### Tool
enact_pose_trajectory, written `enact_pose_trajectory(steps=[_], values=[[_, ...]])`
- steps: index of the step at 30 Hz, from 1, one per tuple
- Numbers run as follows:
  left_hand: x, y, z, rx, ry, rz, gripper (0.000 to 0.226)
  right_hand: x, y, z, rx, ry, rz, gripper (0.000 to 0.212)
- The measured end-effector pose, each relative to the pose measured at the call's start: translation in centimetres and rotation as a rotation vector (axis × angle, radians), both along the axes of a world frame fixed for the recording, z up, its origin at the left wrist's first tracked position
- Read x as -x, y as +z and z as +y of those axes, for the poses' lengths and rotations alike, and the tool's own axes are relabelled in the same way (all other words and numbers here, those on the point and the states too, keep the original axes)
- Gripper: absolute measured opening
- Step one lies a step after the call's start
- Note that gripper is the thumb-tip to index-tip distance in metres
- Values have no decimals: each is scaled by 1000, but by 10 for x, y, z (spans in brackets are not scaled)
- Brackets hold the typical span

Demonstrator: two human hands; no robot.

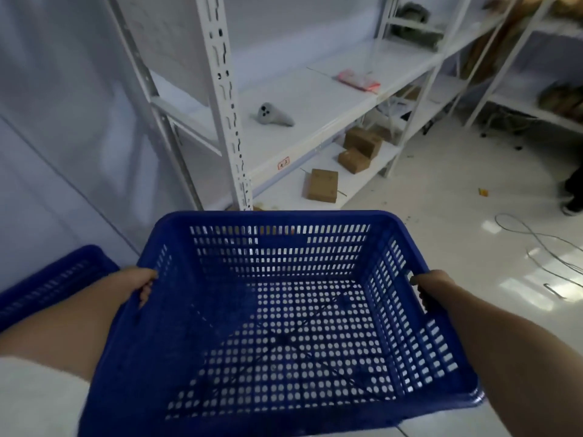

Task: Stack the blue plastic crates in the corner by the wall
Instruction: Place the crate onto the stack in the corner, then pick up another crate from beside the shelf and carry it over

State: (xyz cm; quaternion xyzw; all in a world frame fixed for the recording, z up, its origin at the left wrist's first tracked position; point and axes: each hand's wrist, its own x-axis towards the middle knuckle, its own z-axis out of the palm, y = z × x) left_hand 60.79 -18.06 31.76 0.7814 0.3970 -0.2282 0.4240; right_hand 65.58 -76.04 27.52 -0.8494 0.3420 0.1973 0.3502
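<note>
A large blue perforated plastic crate [277,310] fills the lower middle of the head view, held up in the air with its open top toward me. My left hand [142,283] grips its left rim and my right hand [430,287] grips its right rim. The crate is empty, and the pale floor shows through its holes. A second blue crate [53,279] lies lower at the left, next to the pale wall [63,137], partly hidden behind my left forearm.
A white metal shelving unit [227,121] stands just ahead, with brown cardboard boxes [321,184] on its low shelf and a grey object [274,116] above. Loose cables [542,247] lie on the floor at right. A person's dark shoe [572,203] is at the right edge.
</note>
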Motion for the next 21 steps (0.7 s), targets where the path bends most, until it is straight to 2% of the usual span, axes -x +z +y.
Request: enact_pose_trajectory(steps=[4, 8, 21], values=[[21, 29, 29, -38, 23, -23, 22, 2, 29, 26, -108, 25, 17, 20], [52, 54, 58, -55, 59, -62, 24, 2, 49, 66, -82, 91, -37, 13], [216, 81, 200, -60, 289, -154, 25, 21, 96, 250, 12, 332, -165, 18]])
